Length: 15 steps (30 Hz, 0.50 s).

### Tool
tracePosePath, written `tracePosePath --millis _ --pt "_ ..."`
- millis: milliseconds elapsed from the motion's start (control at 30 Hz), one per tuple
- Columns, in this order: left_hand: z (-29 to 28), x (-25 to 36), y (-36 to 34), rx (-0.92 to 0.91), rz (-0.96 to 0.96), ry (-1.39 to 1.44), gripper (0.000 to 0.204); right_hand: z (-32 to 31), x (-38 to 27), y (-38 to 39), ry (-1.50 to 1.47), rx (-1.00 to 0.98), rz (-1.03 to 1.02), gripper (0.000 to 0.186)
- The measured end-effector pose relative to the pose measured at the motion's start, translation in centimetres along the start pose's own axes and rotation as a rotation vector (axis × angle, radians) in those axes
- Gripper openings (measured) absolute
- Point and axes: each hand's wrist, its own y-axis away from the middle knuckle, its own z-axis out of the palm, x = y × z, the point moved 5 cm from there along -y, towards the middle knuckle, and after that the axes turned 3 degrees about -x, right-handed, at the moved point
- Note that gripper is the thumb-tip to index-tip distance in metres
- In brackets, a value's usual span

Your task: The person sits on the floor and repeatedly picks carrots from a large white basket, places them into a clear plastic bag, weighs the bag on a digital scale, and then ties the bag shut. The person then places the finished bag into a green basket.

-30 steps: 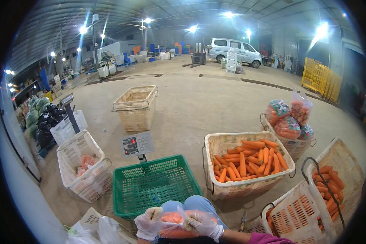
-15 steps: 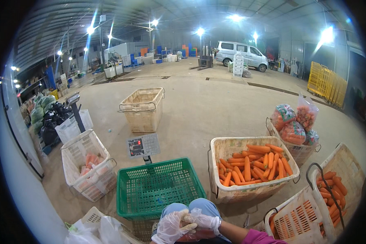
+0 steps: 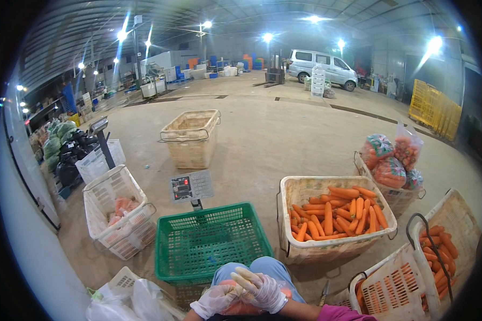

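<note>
Low at the front, both my hands wear thin clear plastic over pale gloves, above a clear plastic bag of carrots (image 3: 240, 308) on my lap. My left hand (image 3: 217, 299) is closed at the bag's top, its fingertips bent inward. Crossing close beside it, my right hand (image 3: 263, 293) has its fingers stretched up and leftward over the bag. Any bit of film between the hands is too small to make out. Just beyond my knees lies a green mesh crate (image 3: 211, 273), on a scale with a display (image 3: 191, 186) behind it.
A whitish crate of loose carrots (image 3: 334, 218) stands to the right, with more carrot crates (image 3: 385, 289) at the near right. Bagged carrots (image 3: 389, 172) fill another behind. At left are a crate holding bags (image 3: 118, 200) and white plastic bags (image 3: 115, 305). An empty crate (image 3: 191, 152) stands ahead.
My hands have risen slightly and shifted against each other; the right hand's fingers, curled in at the left hand before, now stretch up and leftward. More of the orange bag shows. The view has tilted slightly.
</note>
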Motion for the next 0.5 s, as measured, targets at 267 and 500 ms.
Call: tracePosePath --millis 267,500 --pt "0.6 3.5 -0.4 0.018 -0.161 -0.191 0.022 2.3 2.3 2.6 -0.053 -0.368 0.346 0.052" --pt "1.9 -2.6 -1.8 -0.305 -0.032 0.964 0.037 2.3 0.9 -1.2 -0.294 -0.645 -0.179 0.045"
